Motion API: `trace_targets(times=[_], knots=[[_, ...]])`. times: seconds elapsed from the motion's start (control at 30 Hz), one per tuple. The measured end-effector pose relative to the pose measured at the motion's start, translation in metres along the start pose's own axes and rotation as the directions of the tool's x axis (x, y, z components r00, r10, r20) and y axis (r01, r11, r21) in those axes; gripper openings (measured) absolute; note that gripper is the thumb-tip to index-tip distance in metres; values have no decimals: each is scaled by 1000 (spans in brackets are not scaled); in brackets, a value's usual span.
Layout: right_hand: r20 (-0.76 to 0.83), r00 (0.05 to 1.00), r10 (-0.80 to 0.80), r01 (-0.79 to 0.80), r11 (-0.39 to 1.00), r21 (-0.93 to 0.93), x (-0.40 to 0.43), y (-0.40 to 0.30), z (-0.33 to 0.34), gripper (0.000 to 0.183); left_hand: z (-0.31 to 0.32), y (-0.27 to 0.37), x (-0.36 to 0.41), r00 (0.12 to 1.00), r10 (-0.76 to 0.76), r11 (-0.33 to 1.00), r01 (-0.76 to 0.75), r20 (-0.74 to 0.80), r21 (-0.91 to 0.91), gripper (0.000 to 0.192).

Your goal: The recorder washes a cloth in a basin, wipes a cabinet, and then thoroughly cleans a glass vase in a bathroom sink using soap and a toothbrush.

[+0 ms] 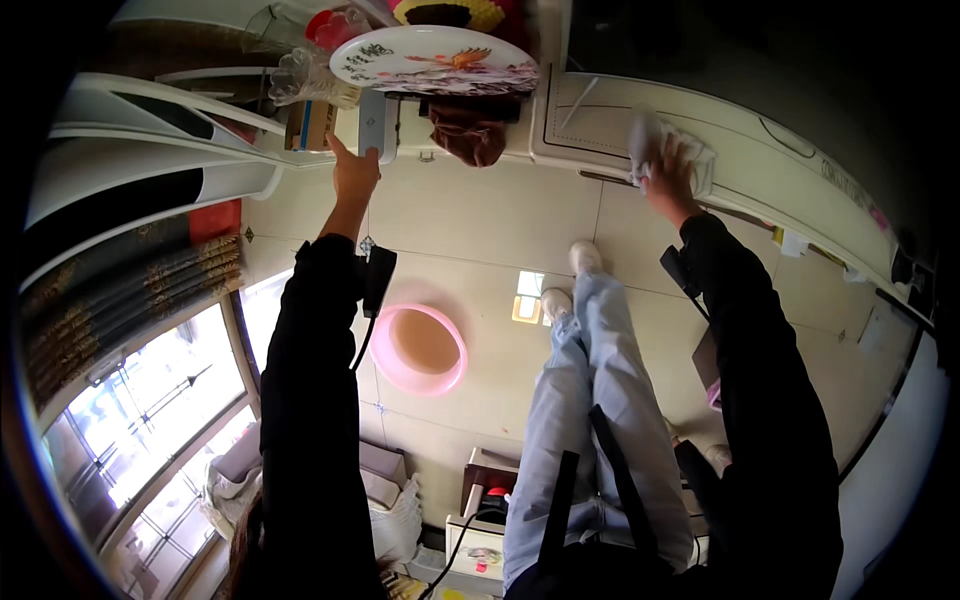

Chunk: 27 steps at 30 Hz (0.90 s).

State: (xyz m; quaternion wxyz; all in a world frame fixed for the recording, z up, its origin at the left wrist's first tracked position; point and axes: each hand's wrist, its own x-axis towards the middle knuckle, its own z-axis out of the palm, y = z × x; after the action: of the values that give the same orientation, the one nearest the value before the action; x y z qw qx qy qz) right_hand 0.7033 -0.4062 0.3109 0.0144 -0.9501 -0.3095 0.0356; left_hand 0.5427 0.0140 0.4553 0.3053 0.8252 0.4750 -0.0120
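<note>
My left hand (354,176) is at the front edge of the low white cabinet, its thumb at the near end of a flat light-grey case (373,124). Its index finger reaches up beside a small cardboard box (321,124). Whether the fingers grip either one is unclear. Farther right, my right hand (667,180) presses a white cloth (699,161) on the curved cabinet top (739,150). A blurred whitish object (643,139) stands just left of the cloth; its kind cannot be made out.
A decorated oval plate (442,64) stands behind a crumpled brown cloth (469,135). Ribbed glassware (304,79) is left of the plate. On the tiled floor sits a pink basin (420,349) of brownish water. An open drawer (487,487) lies behind my legs.
</note>
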Motion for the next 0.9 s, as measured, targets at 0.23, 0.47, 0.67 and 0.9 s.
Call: trace_targets(times=[0.23,0.47,0.67,0.9], knots=[[73,995,-71,84,976,-203,4,4,-2,77,5,-35,41,999,34,994,-38,34,107,88],[197,977,-81,112,983,-148,7,23,-16,72,74,-9,4,934,-84,981,139,347,-139,31],[179,978,-109,85,987,136,13,4,-15,67,178,-21,-66,768,395,852,-511,504,112,30],[-79,898,-433,435,845,310,24,11,-23,60,216,97,-155,883,336,937,-347,329,-25,32]])
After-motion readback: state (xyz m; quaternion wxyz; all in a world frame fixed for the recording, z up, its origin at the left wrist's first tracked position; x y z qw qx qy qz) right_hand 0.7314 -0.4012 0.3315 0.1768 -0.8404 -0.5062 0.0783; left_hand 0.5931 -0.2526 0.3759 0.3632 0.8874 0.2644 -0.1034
